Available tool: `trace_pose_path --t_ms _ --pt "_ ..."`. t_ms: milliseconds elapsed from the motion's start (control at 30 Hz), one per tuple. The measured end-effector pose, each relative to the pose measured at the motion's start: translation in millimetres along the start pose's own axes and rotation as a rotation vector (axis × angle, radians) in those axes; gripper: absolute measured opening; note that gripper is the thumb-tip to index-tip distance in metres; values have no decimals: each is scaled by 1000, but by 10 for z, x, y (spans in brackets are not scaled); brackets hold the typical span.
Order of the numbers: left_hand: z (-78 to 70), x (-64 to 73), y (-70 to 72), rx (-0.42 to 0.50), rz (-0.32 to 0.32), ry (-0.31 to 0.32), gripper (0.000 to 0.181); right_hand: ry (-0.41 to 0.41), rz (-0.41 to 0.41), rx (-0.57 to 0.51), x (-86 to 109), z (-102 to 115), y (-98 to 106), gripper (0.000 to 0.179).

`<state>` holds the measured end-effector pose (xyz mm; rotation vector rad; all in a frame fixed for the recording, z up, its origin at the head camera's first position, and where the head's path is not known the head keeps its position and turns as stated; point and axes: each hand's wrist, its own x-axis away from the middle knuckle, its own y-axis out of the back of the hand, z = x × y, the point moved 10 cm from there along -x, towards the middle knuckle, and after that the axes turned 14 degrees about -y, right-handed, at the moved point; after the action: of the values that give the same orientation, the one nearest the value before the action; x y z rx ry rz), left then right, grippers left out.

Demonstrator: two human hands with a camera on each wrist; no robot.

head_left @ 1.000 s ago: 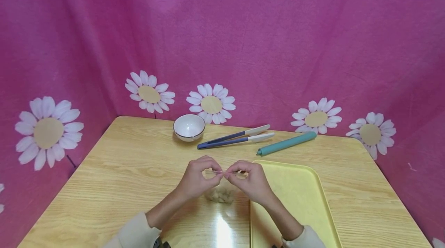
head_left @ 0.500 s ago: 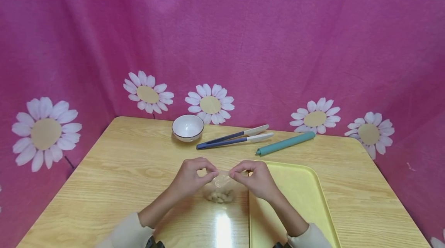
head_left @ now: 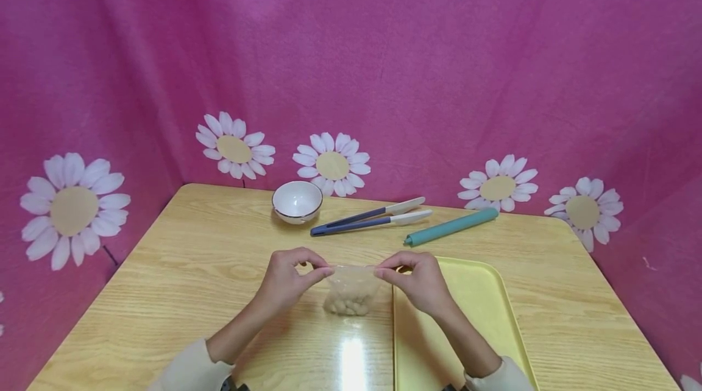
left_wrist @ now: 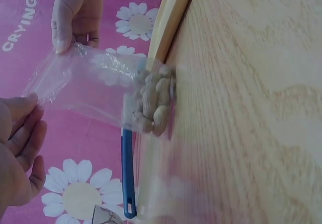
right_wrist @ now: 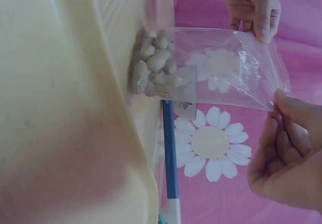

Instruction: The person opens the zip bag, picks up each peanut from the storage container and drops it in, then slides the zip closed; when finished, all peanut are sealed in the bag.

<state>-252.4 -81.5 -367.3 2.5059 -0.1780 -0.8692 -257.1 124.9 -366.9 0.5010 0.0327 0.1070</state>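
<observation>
A clear plastic bag [head_left: 353, 281] hangs upright between my hands, its top edge stretched taut. Several unshelled peanuts [left_wrist: 153, 100] lie in its bottom, close to the table. My left hand [head_left: 286, 275] pinches one top corner between thumb and fingers. At the opposite top corner, my right hand [head_left: 419, 278] pinches the bag the same way. From the right wrist side, the bag [right_wrist: 226, 68] looks flat in its upper part and bulges where the peanuts [right_wrist: 157, 65] sit.
A yellow tray [head_left: 466, 306] lies under and beside my right forearm. Farther back on the wooden table [head_left: 192, 269] are a white bowl [head_left: 297, 201], blue tongs with pale tips [head_left: 367, 218] and a rolled teal item [head_left: 452, 226]. A pink flowered cloth [head_left: 411, 74] hangs behind.
My hands have moved apart from the middle, the left going left and the right going right. The bag's top edge has spread out between them, and the peanuts show more plainly.
</observation>
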Motion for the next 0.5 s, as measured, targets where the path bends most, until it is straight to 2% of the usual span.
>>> trace_pose_path --t_ms 67,133,233,300,400,500 --pt "-13 9 -2 7 7 11 5 16 31 26 18 29 2 8" --pt "-40 23 -18 13 41 11 6 7 59 52 31 35 7 7" --pt "-109 44 -68 44 139 -18 7 -39 84 72 41 12 45 7" --pt "-157 58 -95 89 213 -29 8 -70 129 73 45 0 56 8" --pt "-211 92 -133 191 332 -12 10 -58 273 71 87 56 18 10" --pt "-294 133 -183 366 444 1 15 -5 505 32 190 158 -82 14"
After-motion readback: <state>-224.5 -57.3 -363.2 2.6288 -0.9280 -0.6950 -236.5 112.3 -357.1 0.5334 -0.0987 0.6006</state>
